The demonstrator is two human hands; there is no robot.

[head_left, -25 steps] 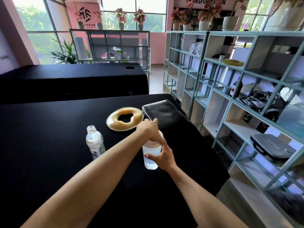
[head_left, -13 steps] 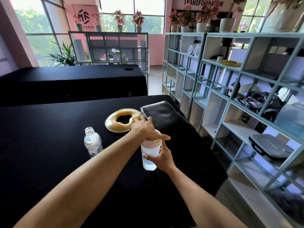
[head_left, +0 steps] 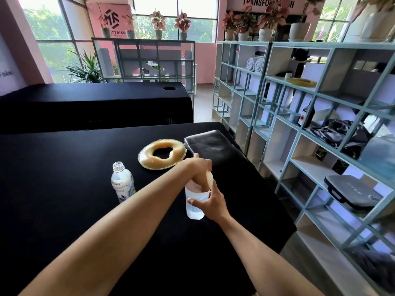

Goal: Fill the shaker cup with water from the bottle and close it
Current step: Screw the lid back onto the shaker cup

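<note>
Head view: left hand (head_left: 199,168) grips shaker cup (head_left: 195,207) top, right hand (head_left: 210,202) clasps its side.

— Worn on arms? No sleeves: both forearms bare up to the frame edge.
— On left hand (head_left: 199,170) and right hand (head_left: 213,201)? No gloves, rings, watch or wristbands visible.

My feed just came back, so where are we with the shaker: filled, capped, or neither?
Filling looks done: the shaker cup holds clear liquid, and the bottle stands uncapped on the black table, apart from it. Closing is in hand: the left hand grips the lid on top while the right hand grips the cup's body. Whether the lid is fully seated cannot be seen.
</note>
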